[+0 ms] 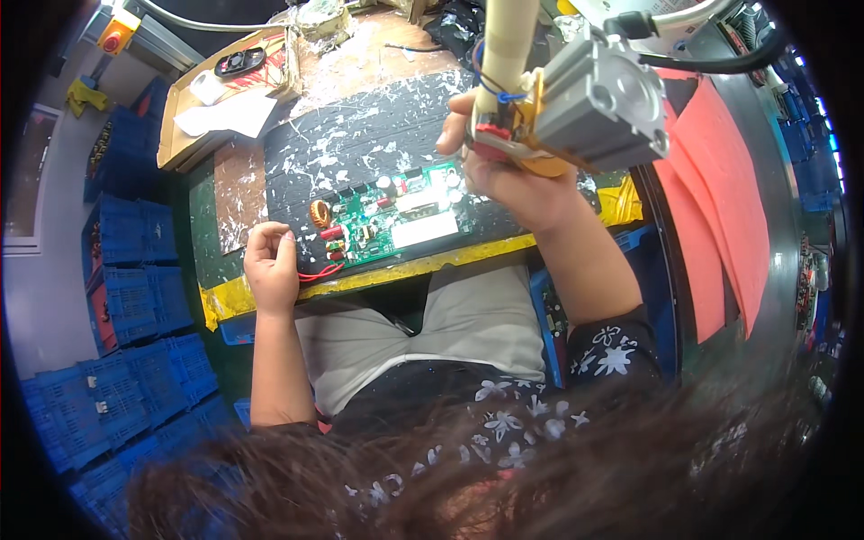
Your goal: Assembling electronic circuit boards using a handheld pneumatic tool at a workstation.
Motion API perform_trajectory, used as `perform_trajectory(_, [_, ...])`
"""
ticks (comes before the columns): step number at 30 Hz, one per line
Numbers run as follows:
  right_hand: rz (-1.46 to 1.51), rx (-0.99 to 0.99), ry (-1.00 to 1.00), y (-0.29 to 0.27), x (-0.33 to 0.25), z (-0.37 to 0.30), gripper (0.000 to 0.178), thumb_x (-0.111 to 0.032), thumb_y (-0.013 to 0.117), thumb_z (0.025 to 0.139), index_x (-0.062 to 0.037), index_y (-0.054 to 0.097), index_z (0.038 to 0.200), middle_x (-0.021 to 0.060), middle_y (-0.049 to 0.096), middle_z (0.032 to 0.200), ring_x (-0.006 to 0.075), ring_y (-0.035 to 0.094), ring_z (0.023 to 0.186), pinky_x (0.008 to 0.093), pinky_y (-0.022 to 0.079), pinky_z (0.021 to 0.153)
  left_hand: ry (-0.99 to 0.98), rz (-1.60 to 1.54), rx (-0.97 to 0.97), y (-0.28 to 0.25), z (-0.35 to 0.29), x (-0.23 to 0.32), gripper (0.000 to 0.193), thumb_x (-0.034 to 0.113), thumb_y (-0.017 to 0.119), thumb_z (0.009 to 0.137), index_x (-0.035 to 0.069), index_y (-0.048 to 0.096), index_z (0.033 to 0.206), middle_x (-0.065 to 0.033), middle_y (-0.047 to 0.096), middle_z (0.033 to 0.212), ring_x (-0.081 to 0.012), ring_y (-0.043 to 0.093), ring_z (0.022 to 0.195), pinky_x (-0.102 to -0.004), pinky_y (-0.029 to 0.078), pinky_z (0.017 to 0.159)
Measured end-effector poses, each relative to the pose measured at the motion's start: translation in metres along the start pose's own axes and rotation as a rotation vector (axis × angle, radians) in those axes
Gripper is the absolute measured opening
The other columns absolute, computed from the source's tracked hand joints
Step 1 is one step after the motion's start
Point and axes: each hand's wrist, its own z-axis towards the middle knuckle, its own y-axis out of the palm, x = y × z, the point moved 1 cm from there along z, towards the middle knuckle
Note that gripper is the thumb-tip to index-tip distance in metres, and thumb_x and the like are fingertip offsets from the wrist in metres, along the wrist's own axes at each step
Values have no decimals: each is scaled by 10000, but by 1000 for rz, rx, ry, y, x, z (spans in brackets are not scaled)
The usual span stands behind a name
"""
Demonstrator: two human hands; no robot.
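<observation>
A green circuit board (369, 236) lies on the black, white-spattered work mat (351, 126), carrying a copper coil, red parts and pale blocks. Beside its left end is my left hand (272, 261), its fingers curled closed; whether anything is in them is hidden. Red wires (322, 273) run from the board's lower left corner toward that hand. Above the board's right end, my right hand (526, 191) is wrapped round a dispensing gun (598, 103) with a grey metal body and a long cream tube. Blue and orange wires are tied about the tube's lower part.
A cardboard tray (184, 135) at the back left holds red wires, a black remote and white paper. Yellow tape (387, 274) lines the table's front edge. Pink sheets (715, 193) lie at right. Blue crates (135, 229) are stacked at left.
</observation>
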Motion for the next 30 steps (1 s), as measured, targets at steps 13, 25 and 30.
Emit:
perform_trajectory(13, [82,-25,-2,-3,-8,20,520,76,551,760,52,482,1275,185,644,957,51,528,599,195,453,565,-12,-30,3,-2,0,-2,90,-37,563,886,36,569,938,59,499,775,-1,410,653,-165,313,582])
perform_trajectory(25, [9,-55,-3,-2,4,33,536,50,573,748,73,456,1271,132,631,913,59,535,620,201,439,542,-46,-51,1,0,0,1,91,-36,572,878,32,567,940,62,500,722,-11,429,624,-178,328,558])
perform_trajectory(30, [-1,-66,0,5,-7,45,582,61,563,728,80,439,1297,166,623,966,49,534,607,190,434,536,-50,-28,5,-2,-1,3,84,-34,572,879,29,567,933,62,498,710,-10,426,616,-180,326,553])
